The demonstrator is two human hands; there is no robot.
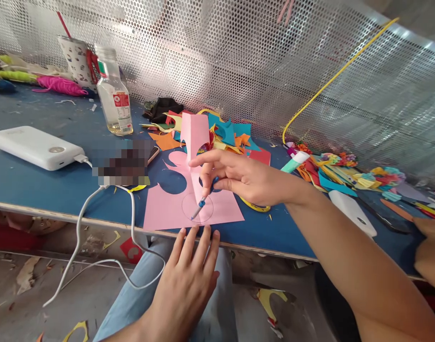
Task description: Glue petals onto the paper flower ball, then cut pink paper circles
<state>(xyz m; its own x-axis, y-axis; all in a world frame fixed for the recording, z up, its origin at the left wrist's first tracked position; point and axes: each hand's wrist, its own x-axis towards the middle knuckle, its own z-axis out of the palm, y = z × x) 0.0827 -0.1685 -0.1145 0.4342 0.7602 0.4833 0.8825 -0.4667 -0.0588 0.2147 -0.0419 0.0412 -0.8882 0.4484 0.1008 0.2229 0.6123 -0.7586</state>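
Hiding pen [203,202] barrel: right hand [242,178] fingers.

Under the right hand [238,178] lies a pink sheet [167,204] of matt, smooth paper with cut-out holes; the pen [203,202] in that hand looks like glossy blue plastic, though it is too small to be sure. The left hand [188,280] rests its fingertips at the sheet's near edge, over pale denim cloth [139,294]. The desk [32,185] has a dull, scuffed blue top with a raw wooden edge. Beyond the right hand lie matt coloured paper scraps [231,135]. Far to its left are a smooth white plastic power bank [32,147] and a clear glossy bottle [113,95]. Behind stands shiny perforated metal mesh [238,57].
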